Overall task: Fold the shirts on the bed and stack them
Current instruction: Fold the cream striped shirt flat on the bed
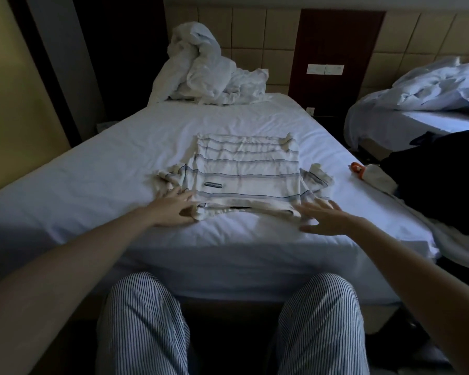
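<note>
A cream shirt with thin blue stripes [244, 169] lies spread flat on the white bed [106, 163], its collar end nearest me and both short sleeves sticking out sideways. My left hand [173, 208] rests with spread fingers on the shirt's near left shoulder. Over the near right shoulder, my right hand [322, 216] has straight, spread fingers and touches the shirt's edge. Neither hand grips the cloth.
A crumpled white duvet [209, 69] is heaped at the head of the bed. A dark pile of clothes [439, 180] and a white item with an orange part [363, 170] lie at the right edge. A second bed [417, 104] stands to the right.
</note>
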Motion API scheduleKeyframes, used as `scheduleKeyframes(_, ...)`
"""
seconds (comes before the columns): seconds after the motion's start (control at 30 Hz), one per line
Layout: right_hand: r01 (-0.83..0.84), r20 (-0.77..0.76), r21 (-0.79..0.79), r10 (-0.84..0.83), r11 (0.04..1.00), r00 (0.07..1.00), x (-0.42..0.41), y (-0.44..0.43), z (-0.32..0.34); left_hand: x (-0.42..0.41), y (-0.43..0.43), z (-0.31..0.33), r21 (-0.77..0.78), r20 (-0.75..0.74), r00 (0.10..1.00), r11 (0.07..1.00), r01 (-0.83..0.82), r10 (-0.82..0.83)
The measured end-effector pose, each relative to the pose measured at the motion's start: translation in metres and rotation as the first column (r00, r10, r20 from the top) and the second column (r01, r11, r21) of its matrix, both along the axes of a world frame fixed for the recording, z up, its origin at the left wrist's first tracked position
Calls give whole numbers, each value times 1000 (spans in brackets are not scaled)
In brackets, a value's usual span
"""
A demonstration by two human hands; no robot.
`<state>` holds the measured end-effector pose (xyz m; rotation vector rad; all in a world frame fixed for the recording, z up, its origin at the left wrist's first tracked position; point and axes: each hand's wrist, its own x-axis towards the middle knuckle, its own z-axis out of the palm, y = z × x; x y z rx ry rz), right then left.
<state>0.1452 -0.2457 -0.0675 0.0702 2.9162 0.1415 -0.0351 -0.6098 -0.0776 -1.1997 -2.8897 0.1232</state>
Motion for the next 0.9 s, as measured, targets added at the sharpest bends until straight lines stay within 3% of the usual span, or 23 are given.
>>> scheduleKeyframes(0.1, -81, -197, 52, 90, 995, 976, 5, -5, -14, 12, 2, -11, 180, -277, 926, 933, 311, -255)
scheduleKeyframes(0.17, -151, -295, 35, 154, 988, 943, 1, -14, -20, 12, 9, -14, 277, -231, 929, 895, 349, -290)
scheduleKeyframes(0.2, -156, -349, -64, 125, 986, 929, -3, -18, -22, 12, 11, -12, 307, -175, 953, 907, 290, -246)
scheduleKeyframes(0.27, -38, -400, -387, -130, 921, 907, -8, -23, -23, 10, 15, -11, 383, 17, 998, 922, 54, -66)
scheduleKeyframes(0.3, 11, -368, -569, -266, 822, 891, -8, -26, -21, 10, 16, -8, 475, 125, 992, 878, -69, 11)
scheduleKeyframes(0.33, 26, -328, -718, -371, 696, 869, -8, -27, -16, 9, 17, -2, 604, 253, 966, 772, -198, 51)
scheduleKeyframes(0.4, 41, -244, -864, -488, 502, 838, -6, -26, -2, 9, 20, 9, 751, 434, 900, 538, -382, 33)
scheduleKeyframes(0.47, 102, -149, -900, -518, 424, 842, -4, -25, 7, 11, 21, 15, 762, 526, 848, 480, -435, -66)
scheduleKeyframes(0.5, 121, -115, -904, -504, 411, 856, -2, -28, 10, 13, 20, 15, 742, 551, 828, 513, -430, -102)
scheduleKeyframes(0.53, 152, -90, -878, -469, 454, 879, -2, -28, 7, 17, 17, 14, 700, 553, 826, 596, -394, -103)
scheduleKeyframes(0.57, 171, -75, -800, -379, 576, 922, 0, -27, 2, 20, 14, 8, 618, 503, 862, 724, -306, -65)
scheduleKeyframes(0.6, 149, -50, -654, -240, 741, 969, 3, -27, -5, 19, 8, -4, 462, 375, 926, 874, -149, -40)
scheduleKeyframes(0.63, 82, -33, -471, -110, 878, 993, 7, -28, -11, 19, 0, -14, 269, 221, 972, 963, 21, -83)
scheduleKeyframes(0.7, -49, -120, -215, 23, 975, 992, 13, -33, -16, 23, -14, -24, 34, 79, 977, 980, 197, -199)
scheduleKeyframes(0.77, -68, -211, -178, 29, 982, 977, 14, -36, -17, 21, -21, -29, 54, 109, 976, 981, 184, -189)
scheduleKeyframes(0.8, -70, -235, -189, 24, 979, 972, 12, -37, -21, 21, -20, -29, 137, 161, 972, 979, 149, -170)
scheduleKeyframes(0.9, -64, -249, -219, 8, 974, 969, 0, -54, -24, 21, -8, -17, 532, 356, 925, 843, -85, -131)
